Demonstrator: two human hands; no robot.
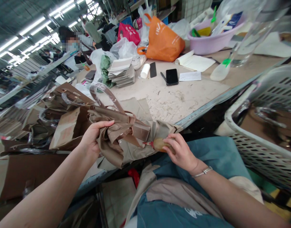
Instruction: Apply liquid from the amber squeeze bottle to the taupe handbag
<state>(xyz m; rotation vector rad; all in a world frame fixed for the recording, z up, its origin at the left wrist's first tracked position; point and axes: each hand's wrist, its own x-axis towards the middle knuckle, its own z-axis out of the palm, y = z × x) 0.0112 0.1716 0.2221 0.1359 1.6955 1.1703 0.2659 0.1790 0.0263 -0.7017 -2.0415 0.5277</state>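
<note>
My left hand (pixel 94 137) is closed around the brown cloth of a part-made handbag (pixel 119 126), with the thumb on top and the other fingers mostly hidden under the folds. A handle (pixel 109 95) wrapped in clear plastic arches up from the bag. In the fingers of my right hand (pixel 180 152) is a squeeze bottle (pixel 160 144), yellowish with a red neck. Its thin tip points left and reaches the bag's smooth brown edge; whether it touches cannot be made out. Grey-brown cloth (pixel 138 150) spreads beneath, at the table's front edge.
More brown bags (pixel 66 126) crowd the left. Behind are a stack of cards (pixel 123 74), a phone (pixel 172 77), an orange bag (pixel 163 39) and a lilac basin (pixel 207 44). A white plastic basket (pixel 261 142) stands at right. Other people (pixel 74 42) are far back left.
</note>
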